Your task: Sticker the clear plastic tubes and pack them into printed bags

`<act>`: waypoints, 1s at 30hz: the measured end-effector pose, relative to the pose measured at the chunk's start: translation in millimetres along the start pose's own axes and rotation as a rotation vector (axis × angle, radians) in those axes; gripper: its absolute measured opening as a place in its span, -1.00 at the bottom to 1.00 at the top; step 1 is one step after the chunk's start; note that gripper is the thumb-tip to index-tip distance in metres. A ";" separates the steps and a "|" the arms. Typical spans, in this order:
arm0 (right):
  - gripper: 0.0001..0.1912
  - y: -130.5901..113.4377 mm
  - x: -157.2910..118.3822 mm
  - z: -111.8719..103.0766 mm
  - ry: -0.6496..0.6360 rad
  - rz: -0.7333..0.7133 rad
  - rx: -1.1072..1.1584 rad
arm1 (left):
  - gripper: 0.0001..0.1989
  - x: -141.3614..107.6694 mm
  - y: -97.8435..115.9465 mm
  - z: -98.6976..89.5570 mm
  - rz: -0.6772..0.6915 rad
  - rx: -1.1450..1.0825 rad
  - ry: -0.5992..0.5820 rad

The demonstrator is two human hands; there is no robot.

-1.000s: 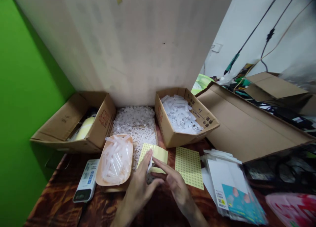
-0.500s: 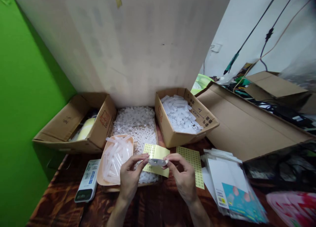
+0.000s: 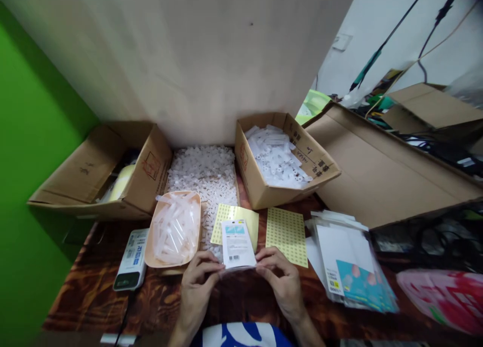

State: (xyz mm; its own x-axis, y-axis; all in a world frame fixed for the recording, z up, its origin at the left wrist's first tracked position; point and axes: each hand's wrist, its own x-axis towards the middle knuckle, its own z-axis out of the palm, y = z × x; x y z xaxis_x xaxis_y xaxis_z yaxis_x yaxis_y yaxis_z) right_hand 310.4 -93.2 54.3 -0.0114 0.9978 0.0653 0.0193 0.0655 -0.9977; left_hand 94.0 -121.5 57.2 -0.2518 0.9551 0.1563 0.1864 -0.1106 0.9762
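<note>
A small white printed packet (image 3: 238, 244), with a blue picture and a barcode on its face, is between my two hands. My left hand (image 3: 197, 281) pinches its lower left corner, and my right hand (image 3: 279, 279) pinches the lower right one. A clear plastic edge seems to run along the bottom between the fingers. Behind the packet lies a yellow sticker sheet (image 3: 222, 219), partly covered by it. Another sticker sheet (image 3: 286, 236) with rows of small round labels is just beyond my right hand. A peach tray (image 3: 150, 254) of clear plastic tubes stands beside my left hand.
A shallow box of small white pieces (image 3: 202, 161) sits at the back, between an open carton (image 3: 147, 186) and a carton of translucent parts (image 3: 260, 188). A white-and-blue device (image 3: 132, 259) lies left. Stacked bagged cards (image 3: 350, 266) and a pink patterned item (image 3: 441, 296) lie right.
The packet has turned from nearly edge-on to showing its printed face. My hands have come closer to me, still holding it, and the view has tilted down.
</note>
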 end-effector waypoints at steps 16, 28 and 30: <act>-0.67 31.7 -60.3 -4.1 0.071 0.584 0.312 | -0.89 -44.7 -15.2 0.6 -0.464 -0.002 -0.191; -0.58 27.9 -47.7 4.9 0.080 0.648 0.216 | -0.83 -45.2 -15.3 1.6 -0.552 -0.067 -0.189; -0.57 27.2 -47.3 5.8 0.078 0.659 0.209 | -0.81 -45.2 -14.6 1.9 -0.575 -0.075 -0.180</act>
State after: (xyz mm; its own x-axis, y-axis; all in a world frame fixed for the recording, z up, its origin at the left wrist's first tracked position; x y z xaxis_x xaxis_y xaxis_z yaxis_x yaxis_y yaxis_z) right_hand 305.7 -138.7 24.0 0.0085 0.8272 -0.5618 -0.1959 -0.5496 -0.8121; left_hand 104.4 -162.5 35.6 -0.1267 0.8982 -0.4210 -0.0006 0.4244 0.9055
